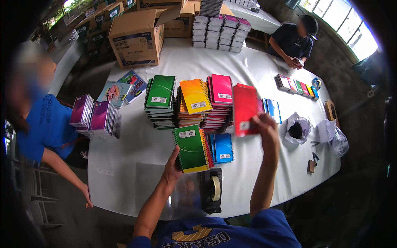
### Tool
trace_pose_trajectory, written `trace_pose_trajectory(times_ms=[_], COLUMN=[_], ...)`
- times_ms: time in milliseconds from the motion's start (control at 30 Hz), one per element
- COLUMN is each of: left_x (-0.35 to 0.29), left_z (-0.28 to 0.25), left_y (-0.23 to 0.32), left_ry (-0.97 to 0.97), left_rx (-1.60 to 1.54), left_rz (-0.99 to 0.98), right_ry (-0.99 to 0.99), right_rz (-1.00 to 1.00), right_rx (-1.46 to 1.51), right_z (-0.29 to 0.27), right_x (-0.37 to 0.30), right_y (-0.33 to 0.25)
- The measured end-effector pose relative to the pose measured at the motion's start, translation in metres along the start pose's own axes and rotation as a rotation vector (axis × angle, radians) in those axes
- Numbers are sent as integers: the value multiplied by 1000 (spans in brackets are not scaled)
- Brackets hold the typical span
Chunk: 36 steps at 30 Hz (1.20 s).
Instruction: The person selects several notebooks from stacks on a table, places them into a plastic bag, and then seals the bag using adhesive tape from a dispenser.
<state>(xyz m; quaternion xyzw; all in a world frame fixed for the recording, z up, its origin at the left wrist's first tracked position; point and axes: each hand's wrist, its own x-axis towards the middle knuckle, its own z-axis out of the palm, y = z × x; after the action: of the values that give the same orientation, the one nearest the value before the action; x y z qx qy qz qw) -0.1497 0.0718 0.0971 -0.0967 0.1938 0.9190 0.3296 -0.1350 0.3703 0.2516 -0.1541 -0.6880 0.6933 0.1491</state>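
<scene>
My left hand (pixel 172 167) grips a small pile of spiral notebooks by its left edge; a green notebook (pixel 189 149) lies on top, with yellow and red ones showing beneath. Between the fingers of my right hand (pixel 266 127) is a red notebook (pixel 245 108), raised beside the stacks and slightly blurred. Ahead of my hands stand a stack of green notebooks (pixel 161 91), a stack topped by a yellow notebook (pixel 194 96) and a stack topped by a pink notebook (pixel 222 89). Blue notebooks (pixel 223 148) sit just right of the held pile.
A tape dispenser (pixel 211 192) stands near the table's front edge. Purple notebooks (pixel 99 118) are at the left, near a person in blue (pixel 58 128). Cardboard boxes (pixel 136 43) and piled notebooks (pixel 219 33) fill the back. Another person (pixel 291 43) works far right, beyond a plastic bag (pixel 297 128).
</scene>
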Motion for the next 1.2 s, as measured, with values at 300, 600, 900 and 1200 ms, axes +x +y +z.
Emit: trace_pose_trajectory(times_ms=[300, 600, 900, 1200], left_x=[-16, -28, -22, -20], left_z=[-48, -56, -63, -87], left_y=[-5, -6, 5, 27], left_ry=[-49, 66, -46, 50], left_rx=[44, 197, -19, 1], left_rz=[-53, 105, 38, 139], right_ry=[-152, -286, -663, -895], right_rz=[-407, -188, -544, -565], right_rx=[-933, -353, -772, -1031], right_z=[93, 92, 55, 68], right_x=[-96, -82, -20, -21], right_y=[94, 119, 174, 163])
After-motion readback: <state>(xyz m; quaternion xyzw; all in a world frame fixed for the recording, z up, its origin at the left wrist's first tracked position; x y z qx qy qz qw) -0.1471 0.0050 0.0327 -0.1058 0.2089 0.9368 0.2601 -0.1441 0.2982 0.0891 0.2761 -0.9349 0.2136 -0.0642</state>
